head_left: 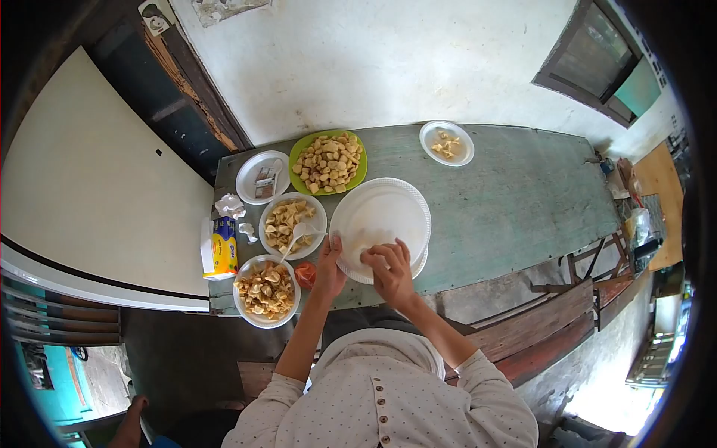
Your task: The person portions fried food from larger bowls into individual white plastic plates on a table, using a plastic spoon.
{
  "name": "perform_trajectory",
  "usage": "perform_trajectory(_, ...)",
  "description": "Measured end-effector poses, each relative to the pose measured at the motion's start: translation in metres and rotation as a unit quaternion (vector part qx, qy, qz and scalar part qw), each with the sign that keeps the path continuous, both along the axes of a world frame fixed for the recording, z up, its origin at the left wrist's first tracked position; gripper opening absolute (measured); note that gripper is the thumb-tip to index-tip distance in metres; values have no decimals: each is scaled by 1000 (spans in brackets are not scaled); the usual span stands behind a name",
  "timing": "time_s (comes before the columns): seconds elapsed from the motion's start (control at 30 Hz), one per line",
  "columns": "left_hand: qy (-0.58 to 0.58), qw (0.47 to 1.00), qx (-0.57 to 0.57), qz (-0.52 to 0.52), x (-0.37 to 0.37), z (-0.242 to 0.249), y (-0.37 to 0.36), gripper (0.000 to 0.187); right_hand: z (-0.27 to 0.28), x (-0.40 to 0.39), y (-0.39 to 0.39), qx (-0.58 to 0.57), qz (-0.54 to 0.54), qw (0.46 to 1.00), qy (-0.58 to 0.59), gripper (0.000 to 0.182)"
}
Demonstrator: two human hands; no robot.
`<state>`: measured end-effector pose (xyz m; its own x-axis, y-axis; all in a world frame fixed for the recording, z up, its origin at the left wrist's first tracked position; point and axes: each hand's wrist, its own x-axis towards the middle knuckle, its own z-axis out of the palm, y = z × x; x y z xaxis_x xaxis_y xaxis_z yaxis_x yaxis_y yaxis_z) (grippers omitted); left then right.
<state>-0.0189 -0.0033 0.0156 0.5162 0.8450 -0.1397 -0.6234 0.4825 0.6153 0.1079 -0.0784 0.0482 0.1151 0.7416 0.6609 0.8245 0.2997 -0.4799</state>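
Note:
My left hand [329, 270] grips the left rim of a white foam plate [385, 205], thumb on top. A second white rim shows under its lower right edge. Over the plate's lower part, my right hand [390, 270] has its fingers curled together; a small pale bit shows at the fingertips, too small to name. Left of my left hand are a bowl of folded, pale fried snacks [285, 231] with a white plastic spoon [302, 231] in it, a bowl of browner snack pieces [261, 293], and a small orange-red bag [305, 275].
A green plate of puffy yellow snack chunks [328, 160] and a white plate with small printed packets [265, 181] stand behind. A yellow-blue tissue pack [222, 250] and crumpled tissue [230, 205] lie left. A plate with few pieces [447, 144] sits near the wall. A wooden bench [530, 325] is at right.

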Motion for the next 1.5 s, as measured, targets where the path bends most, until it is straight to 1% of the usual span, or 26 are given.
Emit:
perform_trajectory(0.03,2,1000,-4,-7,-1,-1,0,33,0,4,-2,-2,4,1000,-24,31)
perform_trajectory(0.13,2,999,-13,-31,-6,2,-1,34,5,39,10,38,-88,995,-39,31)
perform_trajectory(0.17,-1,999,-16,-50,-6,4,-1,34,8,52,13,41,-110,992,-34,31)
perform_trajectory(0.23,-3,998,-11,-57,-6,5,-3,35,13,71,18,72,-158,984,-42,32)
perform_trajectory(0.27,-6,998,-6,-62,-6,7,-3,36,14,73,16,73,-158,984,-42,32)
perform_trajectory(0.33,-20,997,-7,-68,-5,11,-2,36,17,72,10,75,-169,983,-3,32)
perform_trajectory(0.4,-33,997,-11,-73,-4,11,-1,36,15,59,1,55,-147,988,-1,32)
perform_trajectory(0.47,-34,999,-20,-30,-2,8,2,36,6,38,-9,25,-103,994,9,30)
perform_trajectory(0.5,-34,999,-20,-32,-2,8,4,36,0,27,-13,15,-79,997,17,29)
perform_trajectory(0.53,-42,998,-27,-25,-3,9,6,35,-2,15,-20,16,-80,997,17,29)
perform_trajectory(0.6,-50,998,-34,-19,-6,7,10,35,-4,-1,-31,-12,3,1000,-16,28)
perform_trajectory(0.7,-47,998,-36,-22,-9,0,10,35,-5,9,-29,-18,3,999,-34,29)
perform_trajectory(0.77,-52,997,-34,-45,-10,0,8,37,-1,32,-16,14,-56,998,-40,30)
perform_trajectory(0.83,-52,996,-37,-58,-11,-5,6,38,10,53,-8,8,-110,993,-43,29)
perform_trajectory(0.93,-48,995,-42,-71,-11,-7,3,40,14,70,-1,25,-119,992,-24,28)
perform_trajectory(1.1,-50,995,-61,-55,-8,-11,5,41,8,64,-3,28,-116,993,-2,26)
perform_trajectory(1.17,-60,996,-58,-30,-5,-11,5,41,5,54,-8,26,-120,992,1,26)
perform_trajectory(1.27,-77,996,-47,-25,-3,-16,8,41,-6,30,-19,5,-77,996,53,29)
perform_trajectory(1.3,-76,996,-47,-25,-2,-18,8,41,-9,20,-24,5,-78,995,54,29)
perform_trajectory(1.37,-78,995,-69,1,1,-21,8,40,-14,5,-31,-12,-33,998,44,32)
perform_trajectory(1.5,-106,989,-106,12,3,-28,6,39,-6,2,-35,-10,-31,999,20,35)
